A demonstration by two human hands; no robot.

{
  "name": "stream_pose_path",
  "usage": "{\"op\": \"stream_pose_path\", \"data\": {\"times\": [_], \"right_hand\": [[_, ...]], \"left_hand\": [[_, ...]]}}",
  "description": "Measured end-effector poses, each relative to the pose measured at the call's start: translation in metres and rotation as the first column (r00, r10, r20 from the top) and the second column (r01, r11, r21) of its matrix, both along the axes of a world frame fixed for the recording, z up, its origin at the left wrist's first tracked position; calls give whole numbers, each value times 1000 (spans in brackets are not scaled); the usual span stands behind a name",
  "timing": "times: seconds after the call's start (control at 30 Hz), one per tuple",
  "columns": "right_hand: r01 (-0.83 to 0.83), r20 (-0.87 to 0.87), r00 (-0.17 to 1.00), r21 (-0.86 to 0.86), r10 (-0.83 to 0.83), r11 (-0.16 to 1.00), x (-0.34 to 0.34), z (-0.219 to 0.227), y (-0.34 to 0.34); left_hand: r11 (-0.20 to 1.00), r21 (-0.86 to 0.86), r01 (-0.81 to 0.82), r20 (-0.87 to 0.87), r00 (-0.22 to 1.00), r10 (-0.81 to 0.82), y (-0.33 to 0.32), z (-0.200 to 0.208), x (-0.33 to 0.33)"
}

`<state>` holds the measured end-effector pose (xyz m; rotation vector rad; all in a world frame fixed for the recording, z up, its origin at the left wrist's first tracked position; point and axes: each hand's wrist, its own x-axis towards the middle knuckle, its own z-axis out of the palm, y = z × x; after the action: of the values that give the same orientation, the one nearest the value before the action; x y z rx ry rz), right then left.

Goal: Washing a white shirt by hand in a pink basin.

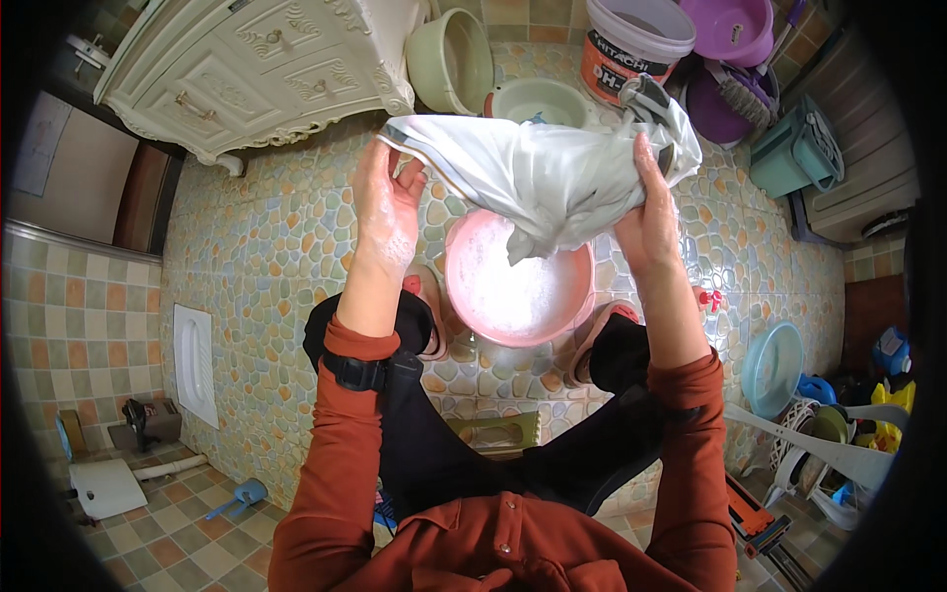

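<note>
A wet white cloth or garment (562,173), bunched and twisted with a grey-edged part at its right end, is stretched between my two hands. My left hand (387,207), with suds on its wrist, pinches the cloth's left corner between thumb and fingers. At the other end, my right hand (651,217) grips the bunched fabric, its thumb on top and its fingers mostly hidden behind. The cloth hangs over the far part of a round pink basin (462,314) on the floor between my feet. White soap suds (513,281) fill the basin.
Beyond the cloth stand a pale green basin (543,99), a cream tub (449,64), a large bucket (631,49) and purple basins (730,30). A carved cream cabinet (256,74) is far left, a squat toilet (195,365) left, and a blue basin (774,370) right.
</note>
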<state>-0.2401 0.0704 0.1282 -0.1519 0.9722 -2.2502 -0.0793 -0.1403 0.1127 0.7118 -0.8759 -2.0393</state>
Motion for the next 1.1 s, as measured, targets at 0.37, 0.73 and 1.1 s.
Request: {"op": "stream_pose_path", "data": {"times": [0.37,0.73,1.1], "right_hand": [[-13,0,1000,-3,13,1000,-3,-3,2],[-16,-8,1000,2,16,1000,-4,-5,1],[-179,144,967,-211,212,961,9,-8,-11]], "left_hand": [[998,2,63,-41,997,-63,0,-4,-1],[998,-7,60,-10,998,-60,8,5,-3],[412,-691,594,693,706,145,34,0,-11]]}}
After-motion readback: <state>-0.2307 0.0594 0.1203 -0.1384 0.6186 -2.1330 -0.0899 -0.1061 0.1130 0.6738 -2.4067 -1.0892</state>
